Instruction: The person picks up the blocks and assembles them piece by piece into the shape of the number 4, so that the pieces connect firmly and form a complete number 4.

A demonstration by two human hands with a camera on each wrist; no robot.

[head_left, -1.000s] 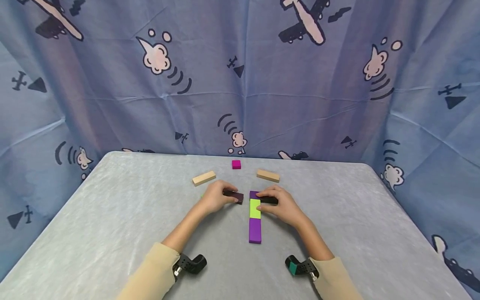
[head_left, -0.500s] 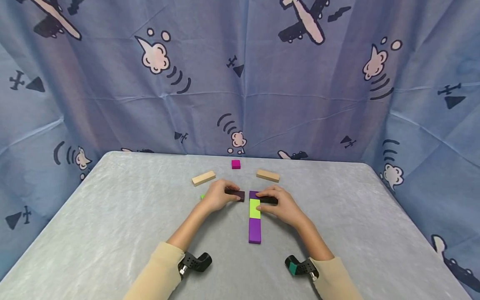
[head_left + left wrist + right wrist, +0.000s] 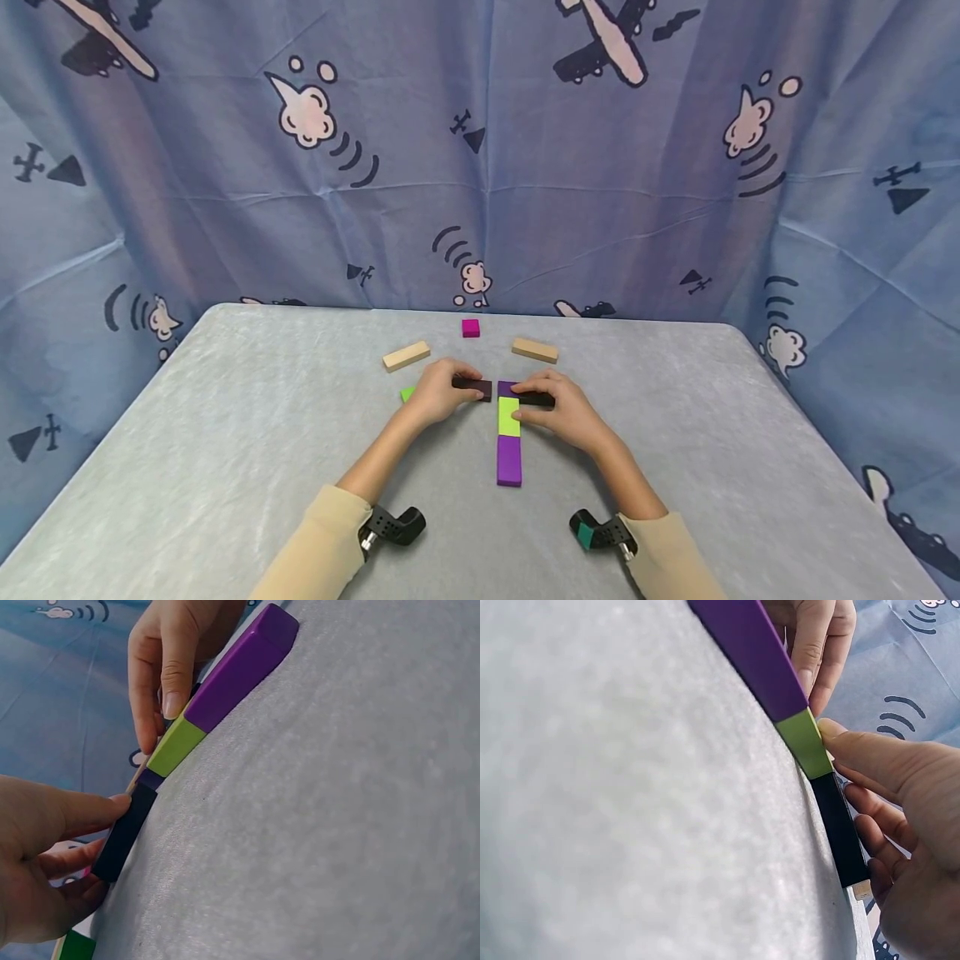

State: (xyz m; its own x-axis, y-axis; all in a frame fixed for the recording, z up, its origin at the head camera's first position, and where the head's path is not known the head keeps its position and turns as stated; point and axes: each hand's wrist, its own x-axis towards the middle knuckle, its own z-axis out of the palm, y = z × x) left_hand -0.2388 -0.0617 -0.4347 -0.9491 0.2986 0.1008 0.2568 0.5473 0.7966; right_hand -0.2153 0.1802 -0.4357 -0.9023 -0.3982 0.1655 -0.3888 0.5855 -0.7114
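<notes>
My left hand (image 3: 437, 392) grips a dark block (image 3: 482, 389) lying crosswise, its right end a small gap left of a row of blocks. The row runs toward me: a dark purple block (image 3: 506, 388) at the far end, a lime block (image 3: 508, 417), then a long purple block (image 3: 509, 462). My right hand (image 3: 562, 408) straddles a black block (image 3: 538, 399) at the row's right side. Its thumb touches the lime block's edge, and its index fingertip lies at the dark purple block. In the right wrist view, curled fingers rest behind the black block (image 3: 840, 832).
Two plain wooden blocks, one left (image 3: 406, 356) and one right (image 3: 535, 350), lie farther back on the grey tabletop (image 3: 675, 433). Behind them sits a magenta block (image 3: 470, 328). A green block (image 3: 407, 393) is partly hidden by the left hand. A blue patterned curtain (image 3: 420, 125) hangs beyond.
My left hand has slid the dark block rightward and slightly away, nearer the row, and straightened it. More of the green block shows. My right hand has kept its place.
</notes>
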